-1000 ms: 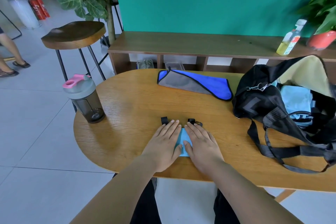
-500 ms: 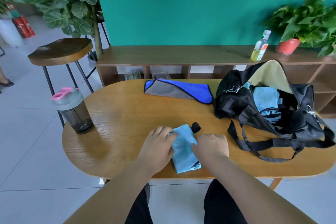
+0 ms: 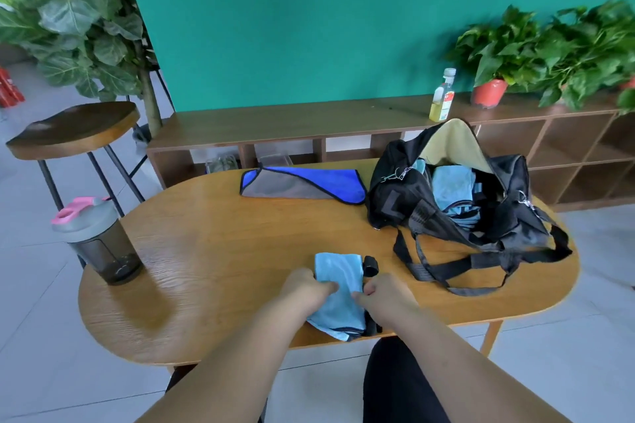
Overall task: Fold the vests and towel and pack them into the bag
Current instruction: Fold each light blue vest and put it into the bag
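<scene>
Two grips on it: my left grip point(image 3: 309, 288) and right grip point(image 3: 385, 295) each pinch the folded light-blue vest point(image 3: 338, 273) at the table's point(image 3: 223, 251) near edge. I'd lift both sides level so the fold holds, then carry it to the open bag point(image 3: 395, 203).

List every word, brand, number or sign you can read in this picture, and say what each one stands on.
No text can be read.
The label on the yellow bottle is too small and blurred.
The grey marks on the side of the black bag are not legible.
</scene>
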### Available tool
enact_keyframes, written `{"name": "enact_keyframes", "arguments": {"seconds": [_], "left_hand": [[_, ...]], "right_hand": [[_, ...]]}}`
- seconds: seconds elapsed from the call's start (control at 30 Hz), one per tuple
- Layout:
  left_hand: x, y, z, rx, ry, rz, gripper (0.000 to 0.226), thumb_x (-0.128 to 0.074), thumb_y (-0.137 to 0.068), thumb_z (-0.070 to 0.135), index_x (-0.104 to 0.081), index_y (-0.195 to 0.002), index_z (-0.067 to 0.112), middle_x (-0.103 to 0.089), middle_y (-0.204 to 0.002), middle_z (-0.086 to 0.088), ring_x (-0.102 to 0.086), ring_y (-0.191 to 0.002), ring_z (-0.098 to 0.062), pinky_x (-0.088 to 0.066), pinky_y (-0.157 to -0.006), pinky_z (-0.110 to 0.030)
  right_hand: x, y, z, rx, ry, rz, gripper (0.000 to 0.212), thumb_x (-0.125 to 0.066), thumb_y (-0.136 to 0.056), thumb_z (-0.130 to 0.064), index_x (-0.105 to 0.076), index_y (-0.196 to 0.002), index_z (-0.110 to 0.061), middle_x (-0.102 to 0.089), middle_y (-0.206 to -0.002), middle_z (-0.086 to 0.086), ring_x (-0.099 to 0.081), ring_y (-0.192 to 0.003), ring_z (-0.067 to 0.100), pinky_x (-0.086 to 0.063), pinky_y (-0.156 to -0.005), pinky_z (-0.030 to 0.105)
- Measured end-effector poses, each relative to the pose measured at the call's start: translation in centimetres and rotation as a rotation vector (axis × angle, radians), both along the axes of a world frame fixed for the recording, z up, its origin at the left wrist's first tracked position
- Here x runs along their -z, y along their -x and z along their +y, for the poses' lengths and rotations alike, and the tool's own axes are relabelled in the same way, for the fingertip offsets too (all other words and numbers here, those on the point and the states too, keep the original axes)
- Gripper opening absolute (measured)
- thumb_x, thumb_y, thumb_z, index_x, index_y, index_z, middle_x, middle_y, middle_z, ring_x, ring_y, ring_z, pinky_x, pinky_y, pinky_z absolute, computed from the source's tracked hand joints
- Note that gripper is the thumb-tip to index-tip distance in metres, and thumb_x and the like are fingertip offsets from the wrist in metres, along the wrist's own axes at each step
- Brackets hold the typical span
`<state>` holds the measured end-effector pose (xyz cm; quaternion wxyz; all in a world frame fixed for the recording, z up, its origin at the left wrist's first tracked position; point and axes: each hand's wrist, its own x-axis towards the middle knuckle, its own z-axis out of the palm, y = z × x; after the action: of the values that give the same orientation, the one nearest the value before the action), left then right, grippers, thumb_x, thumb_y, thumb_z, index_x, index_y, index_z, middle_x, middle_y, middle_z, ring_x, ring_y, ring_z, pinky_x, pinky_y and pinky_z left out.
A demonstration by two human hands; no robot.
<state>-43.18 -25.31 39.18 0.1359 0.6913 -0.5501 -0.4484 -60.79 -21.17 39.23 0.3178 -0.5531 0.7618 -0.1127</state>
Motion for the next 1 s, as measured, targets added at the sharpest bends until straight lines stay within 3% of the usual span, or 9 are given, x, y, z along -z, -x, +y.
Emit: {"name": "enact_keyframes", "arguments": {"seconds": [0.17,0.3,0.4,0.47,0.57,0.73,0.83,0.93,1.0], "left_hand": [[-2.1,2.2,0.4,0.013,0.065,0.149,0.018,-0.071,-0.094,0.029,-0.067,-0.110,0.021,-0.075,-0.102,-0.004,-0.069,-0.081,-0.019,-0.051,-0.066,-0.028],[-5.0,3.8,-0.3,0.021,0.041,0.347,0.020,-0.075,-0.093,0.031,-0.071,-0.112,0.024,-0.079,-0.102,0.000,-0.077,-0.091,-0.024,-0.064,-0.085,-0.044],[-7.6,5.6,-1.3,0.038,0.038,0.477,0.022,-0.078,-0.094,0.030,-0.071,-0.115,0.024,-0.080,-0.103,0.000,-0.078,-0.094,-0.026,-0.063,-0.088,-0.051],[-9.4,7.0,-2.1,0.066,0.019,0.573,0.025,-0.078,-0.095,0.027,-0.070,-0.119,0.024,-0.081,-0.106,-0.001,-0.078,-0.098,-0.028,-0.061,-0.093,-0.056],[-11.7,9.7,-3.4,0.099,-0.030,0.706,0.028,-0.076,-0.097,0.022,-0.068,-0.124,0.017,-0.079,-0.112,-0.008,-0.077,-0.103,-0.033,-0.059,-0.095,-0.061],[-13.9,15.1,-5.4,0.115,-0.016,0.743,0.021,-0.070,-0.101,0.017,-0.067,-0.122,0.017,-0.077,-0.114,-0.011,-0.076,-0.102,-0.033,-0.062,-0.089,-0.058],[-13.6,17.9,-6.9,0.142,0.100,0.605,0.012,-0.067,-0.101,0.020,-0.069,-0.113,0.021,-0.075,-0.114,-0.007,-0.074,-0.104,-0.030,-0.063,-0.089,-0.053],[-13.5,19.7,-8.4,0.168,0.172,0.474,0.002,-0.065,-0.101,0.022,-0.065,-0.102,0.023,-0.069,-0.114,-0.004,-0.070,-0.107,-0.028,-0.063,-0.091,-0.050],[-13.3,20.5,-9.4,0.197,0.212,0.406,0.015,-0.063,-0.101,0.024,-0.061,-0.115,0.021,-0.063,-0.116,-0.002,-0.068,-0.107,-0.027,-0.063,-0.091,-0.047]], "right_hand": [[-0.5,1.7,0.9,0.138,-0.026,-0.186,0.049,-0.056,-0.101,-0.057,-0.062,-0.076,-0.015,-0.065,-0.070,0.001,-0.060,-0.058,0.013,-0.045,-0.054,0.026],[-2.8,3.8,0.8,0.272,0.052,-0.291,0.057,-0.050,-0.099,-0.068,-0.058,-0.080,-0.015,-0.059,-0.073,-0.001,-0.059,-0.070,0.017,-0.043,-0.063,0.032],[-5.0,6.1,0.2,0.374,0.099,-0.470,0.060,-0.058,-0.094,-0.072,-0.066,-0.108,-0.014,-0.072,-0.094,0.000,-0.069,-0.086,0.020,-0.052,-0.073,0.036],[-6.6,7.8,-0.2,0.454,0.130,-0.721,0.060,-0.068,-0.090,-0.067,-0.067,-0.120,-0.014,-0.078,-0.104,0.004,-0.075,-0.095,0.026,-0.061,-0.083,0.045],[-9.5,10.3,-0.4,0.489,0.236,-1.042,0.039,-0.079,-0.093,-0.043,-0.072,-0.119,-0.015,-0.080,-0.107,0.010,-0.078,-0.098,0.035,-0.062,-0.091,0.057],[-12.1,14.3,-3.0,0.617,0.455,-1.005,0.030,-0.080,-0.093,-0.027,-0.072,-0.118,-0.012,-0.080,-0.106,0.011,-0.078,-0.096,0.034,-0.062,-0.090,0.058],[-12.7,16.7,-5.5,0.712,0.458,-0.917,0.018,-0.078,-0.094,-0.022,-0.074,-0.108,-0.010,-0.079,-0.103,0.016,-0.076,-0.093,0.038,-0.064,-0.085,0.052],[-12.6,18.6,-8.5,0.770,0.424,-0.834,0.016,-0.078,-0.092,-0.018,-0.075,-0.104,-0.007,-0.074,-0.110,0.023,-0.071,-0.106,0.042,-0.058,-0.097,0.053],[-12.3,19.6,-10.7,0.783,0.389,-0.773,0.028,-0.079,-0.092,-0.017,-0.071,-0.115,-0.004,-0.071,-0.108,0.018,-0.068,-0.106,0.038,-0.056,-0.100,0.049]]}}
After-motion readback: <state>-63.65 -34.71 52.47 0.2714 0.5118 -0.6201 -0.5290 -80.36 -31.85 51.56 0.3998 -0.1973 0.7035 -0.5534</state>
